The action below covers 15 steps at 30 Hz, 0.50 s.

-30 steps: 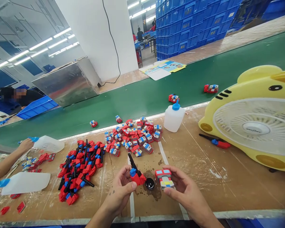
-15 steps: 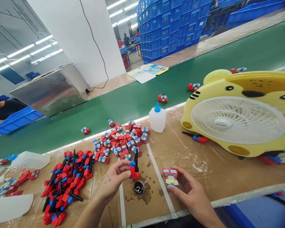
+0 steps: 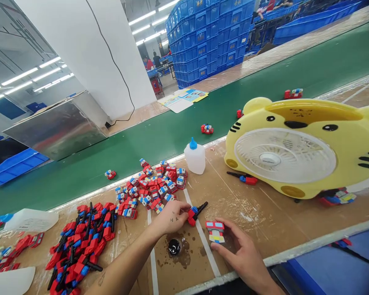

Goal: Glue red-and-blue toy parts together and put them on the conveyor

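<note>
A small dark cup stood on the brown table, and wet spots lay around it. The left hand was just beyond the cup. Its fingers were closed narrowly on a red and blue piece with a black rod, which was beyond the cup and to its right, with the rod pointing away to the right. Whether this piece touched the table, I could not tell.

The right hand was to the right of the cup. It held, between the thumb and the fingers, a red and grey block with a yellow part, which was also to the right of the cup. The two held pieces were near each other but apart.

To the left of the cup there was a heap of red pieces with black rods. Beyond the cup was a heap of red and white blocks, and farther beyond and a little to the right of it stood a whitish bottle with a blue cap. A yellow fan was well to the right of the cup.
</note>
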Each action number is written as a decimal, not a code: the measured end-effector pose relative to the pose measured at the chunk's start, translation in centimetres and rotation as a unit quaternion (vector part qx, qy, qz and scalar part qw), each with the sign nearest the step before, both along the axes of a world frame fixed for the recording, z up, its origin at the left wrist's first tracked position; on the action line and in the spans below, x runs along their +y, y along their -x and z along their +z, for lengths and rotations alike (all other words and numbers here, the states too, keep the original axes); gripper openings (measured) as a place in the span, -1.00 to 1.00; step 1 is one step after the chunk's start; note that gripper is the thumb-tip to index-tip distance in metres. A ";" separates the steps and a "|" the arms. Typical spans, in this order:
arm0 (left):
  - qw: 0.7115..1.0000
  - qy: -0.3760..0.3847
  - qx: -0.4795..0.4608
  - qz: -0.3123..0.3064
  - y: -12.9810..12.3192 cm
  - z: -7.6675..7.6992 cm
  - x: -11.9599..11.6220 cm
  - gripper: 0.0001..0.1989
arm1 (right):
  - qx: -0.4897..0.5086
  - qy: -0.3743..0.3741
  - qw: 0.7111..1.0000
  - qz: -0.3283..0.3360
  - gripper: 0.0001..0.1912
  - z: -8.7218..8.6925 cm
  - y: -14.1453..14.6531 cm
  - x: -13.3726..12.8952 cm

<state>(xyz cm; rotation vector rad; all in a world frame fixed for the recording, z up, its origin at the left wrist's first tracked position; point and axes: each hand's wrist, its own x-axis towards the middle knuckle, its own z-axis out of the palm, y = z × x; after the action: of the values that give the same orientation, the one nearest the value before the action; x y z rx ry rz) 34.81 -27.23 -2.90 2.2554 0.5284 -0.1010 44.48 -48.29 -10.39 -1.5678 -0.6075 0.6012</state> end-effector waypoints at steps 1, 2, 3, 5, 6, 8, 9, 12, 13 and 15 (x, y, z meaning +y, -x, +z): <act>1.000 -0.004 -0.010 0.008 0.4 0.2 -0.1 -0.74 | 0.004 -0.001 1.000 0.002 -0.50 0.0 0.0 0.0; 1.000 -0.009 -0.020 0.020 0.9 0.4 -0.2 -0.72 | 0.010 -0.004 1.000 0.004 -0.49 0.0 -0.1 0.1; 0.999 -0.015 -0.031 0.034 1.5 0.7 -0.2 -0.71 | 0.017 -0.007 1.000 0.006 -0.49 -0.1 -0.1 0.0; 0.997 -0.019 -0.048 0.065 3.5 1.4 -0.1 -0.69 | 0.031 -0.015 0.999 0.008 -0.47 -0.3 -0.1 0.0; 0.995 -0.016 -0.049 0.084 4.8 1.8 0.1 -0.69 | 0.035 -0.017 0.999 0.007 -0.47 -0.5 -0.1 -0.1; 0.990 -0.016 -0.037 0.135 8.1 2.4 0.9 -0.70 | 0.035 -0.018 0.999 0.008 -0.47 -1.1 -0.2 -0.3; 0.985 -0.031 -0.025 0.169 10.1 2.6 1.4 -0.70 | 0.031 -0.018 0.999 0.011 -0.46 -1.4 -0.2 -0.4; 0.947 -0.155 0.040 0.279 17.2 2.5 3.0 -0.63 | 0.012 -0.018 0.999 0.035 -0.46 -2.4 -0.5 -0.7; 0.926 -0.207 0.072 0.307 19.6 2.2 3.4 -0.60 | 0.007 -0.018 0.999 0.042 -0.46 -2.7 -0.6 -0.8; 0.886 -0.285 0.143 0.335 24.0 1.2 3.9 -0.57 | 0.001 -0.019 0.999 0.048 -0.46 -3.0 -0.6 -0.8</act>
<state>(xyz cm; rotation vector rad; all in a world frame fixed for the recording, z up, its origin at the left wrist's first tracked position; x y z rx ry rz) 10.84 -23.33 -1.72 2.4729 1.6495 0.0904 45.12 -49.13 -13.35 -1.5093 -0.6912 0.6591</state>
